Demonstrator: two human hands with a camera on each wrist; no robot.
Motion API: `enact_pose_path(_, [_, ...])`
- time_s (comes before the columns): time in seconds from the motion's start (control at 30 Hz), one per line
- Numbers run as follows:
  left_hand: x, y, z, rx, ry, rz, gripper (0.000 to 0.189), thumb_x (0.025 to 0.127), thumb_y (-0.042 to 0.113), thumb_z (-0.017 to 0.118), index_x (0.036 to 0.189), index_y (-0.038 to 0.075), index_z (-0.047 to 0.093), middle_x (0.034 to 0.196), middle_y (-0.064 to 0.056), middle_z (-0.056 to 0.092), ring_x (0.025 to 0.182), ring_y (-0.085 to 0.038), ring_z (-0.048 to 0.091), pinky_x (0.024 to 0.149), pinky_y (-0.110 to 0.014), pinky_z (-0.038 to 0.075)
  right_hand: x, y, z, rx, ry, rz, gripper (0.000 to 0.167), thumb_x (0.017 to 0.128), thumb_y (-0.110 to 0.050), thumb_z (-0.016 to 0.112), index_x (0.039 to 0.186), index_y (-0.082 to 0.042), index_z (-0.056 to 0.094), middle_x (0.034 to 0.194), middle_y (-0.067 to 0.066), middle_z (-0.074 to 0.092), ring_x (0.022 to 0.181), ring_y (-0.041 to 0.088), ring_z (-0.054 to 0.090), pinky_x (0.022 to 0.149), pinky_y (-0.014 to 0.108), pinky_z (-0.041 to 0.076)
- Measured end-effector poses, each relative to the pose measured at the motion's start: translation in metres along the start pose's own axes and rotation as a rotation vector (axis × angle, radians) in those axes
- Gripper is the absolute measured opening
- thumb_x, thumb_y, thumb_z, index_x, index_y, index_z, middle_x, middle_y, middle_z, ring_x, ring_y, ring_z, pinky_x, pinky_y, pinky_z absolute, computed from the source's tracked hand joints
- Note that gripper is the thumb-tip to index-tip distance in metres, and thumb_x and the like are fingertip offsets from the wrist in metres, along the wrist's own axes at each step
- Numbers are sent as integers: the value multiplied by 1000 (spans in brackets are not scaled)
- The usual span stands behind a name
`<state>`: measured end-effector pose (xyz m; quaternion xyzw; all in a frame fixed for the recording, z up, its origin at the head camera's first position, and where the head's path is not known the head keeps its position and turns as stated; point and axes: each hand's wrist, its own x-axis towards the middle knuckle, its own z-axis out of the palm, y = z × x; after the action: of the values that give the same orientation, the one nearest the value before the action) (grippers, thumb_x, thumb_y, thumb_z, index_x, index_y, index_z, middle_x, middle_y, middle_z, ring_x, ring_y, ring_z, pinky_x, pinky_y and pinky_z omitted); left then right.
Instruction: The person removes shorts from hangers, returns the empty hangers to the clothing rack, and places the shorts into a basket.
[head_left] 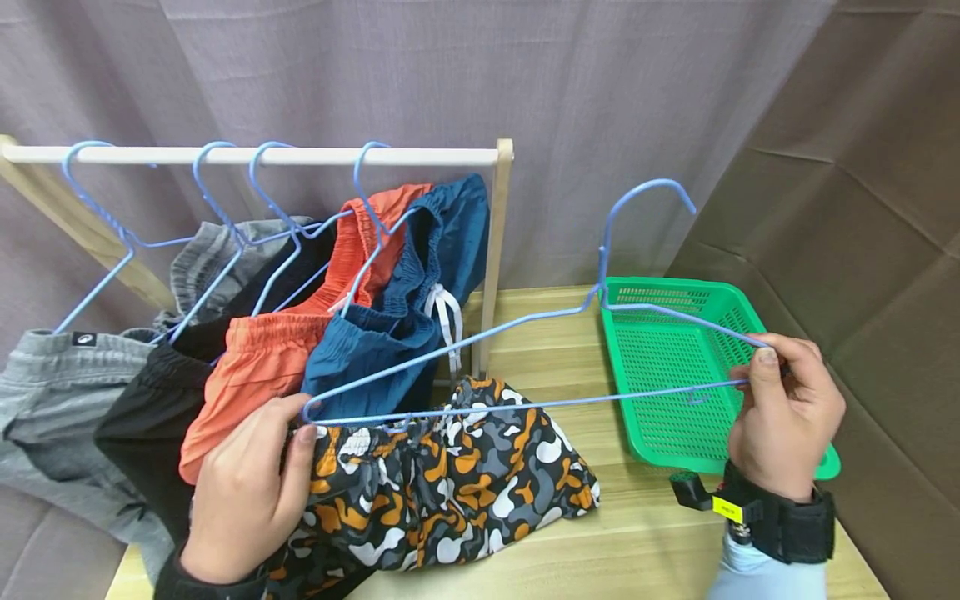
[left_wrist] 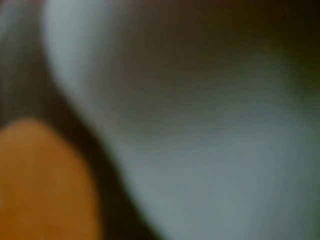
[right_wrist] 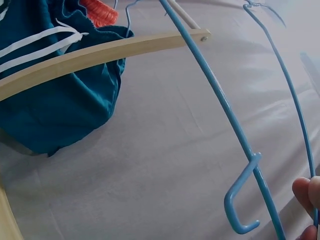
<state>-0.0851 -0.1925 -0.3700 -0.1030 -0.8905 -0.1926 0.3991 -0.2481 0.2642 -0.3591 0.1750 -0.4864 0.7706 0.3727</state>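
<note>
My left hand [head_left: 251,483] grips the left end of a blue wire hanger [head_left: 555,403], together with the waistband of camouflage-patterned shorts [head_left: 450,492]. The shorts, in black, grey, orange and white, hang below the hanger's left half and spread over the table. At the opposite end, my right hand [head_left: 791,408] pinches the hanger between thumb and fingers, its hook pointing up. From the right wrist, the hanger's bar [right_wrist: 220,95] and a small side hook show close up, with fingertips [right_wrist: 305,195] at the edge. Blurred white and orange patches fill the left wrist view.
A wooden rack with a white rail [head_left: 315,156] stands at the left. Grey, black, orange [head_left: 262,350] and blue shorts [head_left: 375,350] hang there on blue hangers. Behind my right hand, a green basket [head_left: 615,367] sits on the wooden table [head_left: 540,350], before grey and brown curtains.
</note>
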Motion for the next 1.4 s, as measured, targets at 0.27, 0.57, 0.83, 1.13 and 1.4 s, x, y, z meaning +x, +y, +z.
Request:
enact_pose_path(0.27, [-3,0,6,15,-3,13,49,118,39,42,112,-1,70,93,-9,72,72,-19,62,60,-43,54,3,-1,-4,26,-4,2,19,102,17,62,110,34,61,89,16,55,69,24,60,64,21,51])
enact_pose_path(0.57, [-1,1,4,-9,-19,20,46,118,40,44,103,5,69,89,-3,68,71,-16,57,60,-36,47,1,-2,-5,67,-8,25,20,103,16,61,111,34,61,91,17,55,71,25,60,67,23,54])
enact_pose_path(0.83, [3,3,6,-25,-2,34,44,118,37,46,103,2,67,91,-5,68,74,-17,59,65,-38,50,1,-4,-7,58,-12,32,19,104,17,59,113,33,61,91,17,55,72,26,60,68,23,54])
enact_pose_path(1.13, [1,4,2,-166,91,-7,51,117,46,49,102,0,67,87,-2,63,66,-9,48,58,-20,38,-4,0,-3,83,-57,76,22,105,15,59,114,35,57,95,16,61,72,23,63,70,23,56])
enact_pose_path(1.4, [-1,5,0,-311,240,-16,56,113,44,61,100,-10,68,72,-8,65,55,-2,56,52,-14,49,-11,6,-1,67,-147,139,21,107,12,58,115,31,60,98,14,65,76,23,62,70,22,55])
